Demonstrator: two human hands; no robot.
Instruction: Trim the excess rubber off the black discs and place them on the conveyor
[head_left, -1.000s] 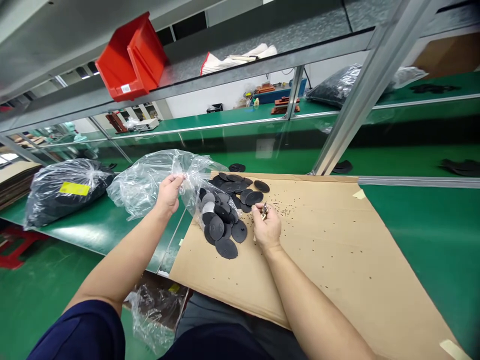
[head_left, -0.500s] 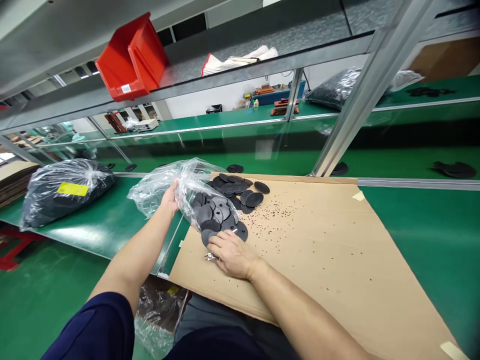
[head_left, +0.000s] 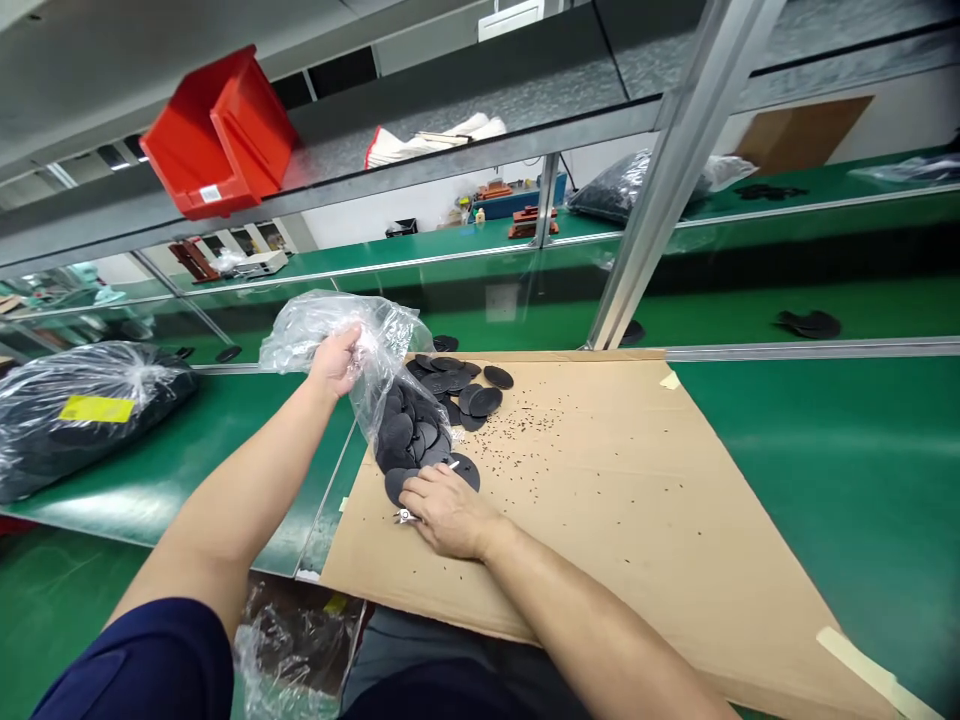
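My left hand [head_left: 335, 362] grips a clear plastic bag [head_left: 360, 345] and lifts its upper part. Black round discs [head_left: 409, 435] fill the bag's lower end, and more discs [head_left: 469, 390] lie loose on the cardboard sheet [head_left: 600, 500]. My right hand [head_left: 446, 508] lies palm down on the cardboard at the bag's mouth, fingers curled over the nearest discs. A small metal tool [head_left: 406, 516] sticks out from under its fingertips.
A sealed bag of black parts with a yellow label [head_left: 75, 415] lies on the green bench at left. A red bin [head_left: 217, 135] hangs on the shelf above. An aluminium post [head_left: 660, 190] rises behind the cardboard. Small black crumbs dot the cardboard.
My right hand moved from beside the pile down to the near edge of the discs. My left hand gathered the bag and raised it, so the discs bunched up inside.
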